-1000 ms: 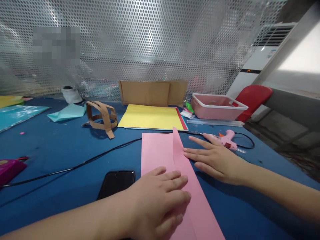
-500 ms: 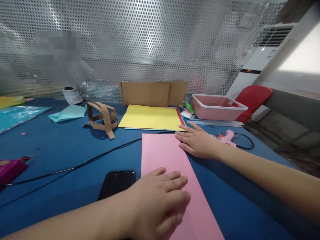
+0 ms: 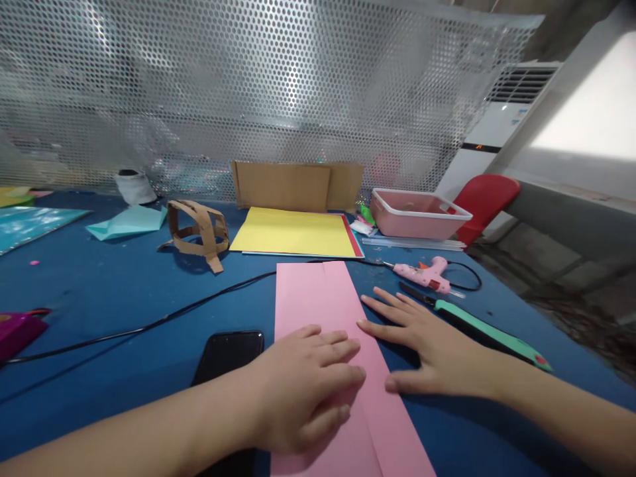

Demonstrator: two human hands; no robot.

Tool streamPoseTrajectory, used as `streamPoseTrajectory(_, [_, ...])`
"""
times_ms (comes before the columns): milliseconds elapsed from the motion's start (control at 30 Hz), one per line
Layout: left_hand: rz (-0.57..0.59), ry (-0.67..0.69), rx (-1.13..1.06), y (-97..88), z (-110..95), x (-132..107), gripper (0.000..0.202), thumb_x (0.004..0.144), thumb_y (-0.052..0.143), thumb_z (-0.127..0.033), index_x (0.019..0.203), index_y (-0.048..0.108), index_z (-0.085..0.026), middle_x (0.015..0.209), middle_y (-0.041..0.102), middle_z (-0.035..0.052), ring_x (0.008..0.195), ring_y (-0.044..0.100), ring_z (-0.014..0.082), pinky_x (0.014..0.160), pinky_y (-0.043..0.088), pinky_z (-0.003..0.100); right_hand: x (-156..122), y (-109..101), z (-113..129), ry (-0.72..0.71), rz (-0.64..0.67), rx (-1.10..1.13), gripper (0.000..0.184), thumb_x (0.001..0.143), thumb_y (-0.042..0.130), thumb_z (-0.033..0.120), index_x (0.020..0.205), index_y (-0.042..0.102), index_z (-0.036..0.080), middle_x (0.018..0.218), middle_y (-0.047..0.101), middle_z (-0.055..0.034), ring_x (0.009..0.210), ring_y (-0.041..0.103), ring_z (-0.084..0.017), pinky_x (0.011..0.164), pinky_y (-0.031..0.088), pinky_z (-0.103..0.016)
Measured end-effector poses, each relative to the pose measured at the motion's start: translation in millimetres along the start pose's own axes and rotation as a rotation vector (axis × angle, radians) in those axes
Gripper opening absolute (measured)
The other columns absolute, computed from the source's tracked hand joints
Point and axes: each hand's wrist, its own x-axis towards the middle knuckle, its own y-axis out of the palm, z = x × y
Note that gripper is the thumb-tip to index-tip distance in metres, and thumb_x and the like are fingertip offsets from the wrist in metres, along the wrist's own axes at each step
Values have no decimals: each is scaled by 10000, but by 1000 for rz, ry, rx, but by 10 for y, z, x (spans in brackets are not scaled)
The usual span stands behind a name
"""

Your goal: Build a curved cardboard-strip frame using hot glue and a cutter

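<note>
A long pink sheet of paper (image 3: pixel 322 298), folded lengthwise, lies on the blue table (image 3: pixel 99 291) in front of me. My left hand (image 3: pixel 303 387) lies palm down on its near part, fingers spread flat. My right hand (image 3: pixel 432 348) rests flat at the sheet's right edge, fingers stretched out, fingertips touching the paper. Neither hand holds anything. A black phone (image 3: pixel 226 358) lies just left of the sheet, partly under my left forearm.
Green-handled scissors (image 3: pixel 477 328) and a pink glue gun (image 3: pixel 424 273) lie right of my right hand. A black cable (image 3: pixel 149 326) crosses the table. Behind are yellow paper (image 3: pixel 293 232), a cardboard strip frame (image 3: pixel 196 232), a pink tub (image 3: pixel 417 213), cardboard and a perforated metal screen (image 3: pixel 278 93).
My right hand slid up the sheet's right edge to its far end, flattening a raised flap, then came back toward me. The left hand stayed on the paper.
</note>
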Motion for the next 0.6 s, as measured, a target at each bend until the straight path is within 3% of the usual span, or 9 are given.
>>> streamPoseTrajectory(167, [17, 10, 22, 1, -26, 9, 405, 895, 493, -337, 1283, 542, -235, 1453, 480, 106, 1299, 480, 327, 1065, 376, 536, -328, 134, 165, -40, 34, 86, 973, 657, 610, 767, 1473, 301, 336, 1579, 126, -140, 1413, 135, -450, 1039, 192, -727])
streamPoseTrajectory(233, [-20, -1, 60, -16, 8, 9, 463, 892, 515, -422, 1318, 521, -240, 1447, 476, 133, 1278, 493, 336, 1035, 412, 501, -441, 112, 214, -72, 26, 92, 1003, 650, 628, 755, 1485, 277, 322, 1575, 128, -153, 1399, 168, -454, 1033, 231, -710])
streamPoseTrajectory(300, [-117, -135, 160, -59, 90, 0, 587, 876, 514, -533, 1370, 473, -218, 1424, 468, 189, 1266, 483, 361, 991, 439, 492, -530, 33, 237, -128, 39, 96, 1003, 664, 639, 734, 1494, 257, 322, 1570, 149, -152, 1386, 220, -437, 1021, 318, -661])
streamPoseTrajectory(400, [-271, -558, 346, -186, 284, -26, 664, 888, 474, -544, 1397, 414, -121, 1286, 539, 233, 1170, 516, 375, 948, 433, 521, -596, -125, 188, -181, -37, 151, 883, 725, 608, 706, 1475, 338, 327, 1537, 302, -127, 1350, 365, -375, 972, 468, -537])
streamPoseTrajectory(467, [-250, -720, 344, -295, 426, -38, 713, 870, 476, -566, 1385, 403, -78, 1225, 567, 236, 1134, 524, 383, 927, 431, 515, -592, -193, 90, -56, -210, 131, 682, 801, 558, 655, 1384, 500, 308, 1438, 485, -116, 1274, 501, -337, 940, 522, -487])
streamPoseTrajectory(533, [-214, -749, 305, -397, 555, -29, 702, 845, 492, -589, 1337, 447, -91, 1213, 574, 220, 1137, 518, 383, 922, 429, 494, -574, -199, -52, 174, -399, 35, 502, 858, 498, 601, 1198, 652, 265, 1260, 637, -125, 1140, 614, -327, 913, 544, -492])
streamPoseTrajectory(600, [-196, -746, 293, -479, 664, 7, 637, 819, 520, -598, 1238, 527, -118, 1179, 591, 199, 1118, 527, 377, 912, 432, 478, -570, -145, -221, 364, -476, -65, 454, 870, 459, 584, 1025, 699, 231, 1109, 693, -134, 1021, 658, -330, 886, 547, -513])
